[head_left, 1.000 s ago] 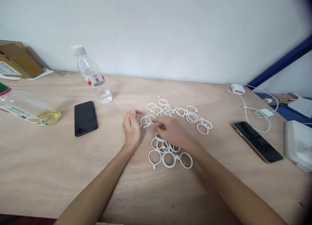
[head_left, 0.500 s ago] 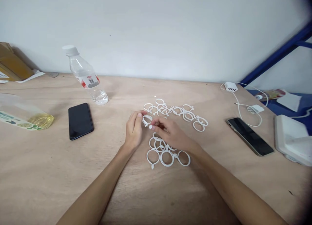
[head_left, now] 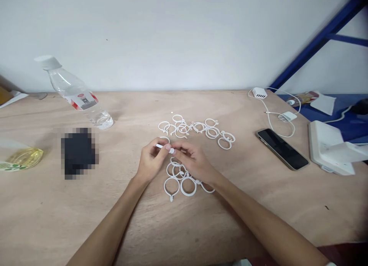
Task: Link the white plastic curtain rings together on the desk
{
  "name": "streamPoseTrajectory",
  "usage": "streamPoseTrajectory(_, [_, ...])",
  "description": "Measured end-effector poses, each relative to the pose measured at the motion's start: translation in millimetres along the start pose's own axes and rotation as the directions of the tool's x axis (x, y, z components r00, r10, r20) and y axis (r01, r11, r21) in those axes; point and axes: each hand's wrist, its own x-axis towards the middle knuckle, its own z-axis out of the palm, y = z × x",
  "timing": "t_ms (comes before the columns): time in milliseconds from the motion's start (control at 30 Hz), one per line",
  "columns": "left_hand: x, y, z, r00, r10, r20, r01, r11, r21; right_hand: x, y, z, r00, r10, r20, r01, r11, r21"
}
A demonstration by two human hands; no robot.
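One white ring (head_left: 162, 146) is up between the two hands, over the tabletop (head_left: 172, 231) — left hand (head_left: 152, 158) fingers clamped on it, right hand (head_left: 196, 157) fingers pinching near the knobby end. It's close to edge-on, so the visible bit runs upper left to lower right, knob toward the right hand. Looks partway along: near rings (head_left: 181, 186) mostly seem closed, some far rings (head_left: 205, 132) maybe open-ended — too small to be sure.
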Motion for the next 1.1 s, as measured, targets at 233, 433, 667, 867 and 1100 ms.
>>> streamPoseTrajectory(233, [-2, 0, 1.6, 0.998, 0.003, -0.07, 0.0, 0.999, 0.044, -2, 0, 0, 0.997, 0.076, 0.029, -0.079, 0.989, 0.125])
streamPoseTrajectory(433, [-3, -4, -0.8, 0.996, 0.093, -0.004, -0.092, 0.994, 0.063, 0, 0, -1, 0.995, 0.097, 0.007, -0.097, 0.981, 0.169])
streamPoseTrajectory(667, [1, 1, -2.5, 0.974, -0.028, 0.225, 0.038, 0.998, -0.041, 1, -4, -7, 0.991, 0.131, 0.027, -0.134, 0.965, 0.225])
streamPoseTrajectory(867, [-1, 2, -1.7, 0.968, -0.044, 0.248, 0.046, 0.999, -0.003, 4, 7, -9, 0.993, 0.112, 0.022, -0.113, 0.939, 0.325])
streamPoseTrajectory(1100, [-2, -2, -1.2, 0.985, -0.034, 0.169, 0.016, 0.994, 0.105, 4, 10, -4, 0.992, 0.127, 0.014, -0.125, 0.942, 0.313])
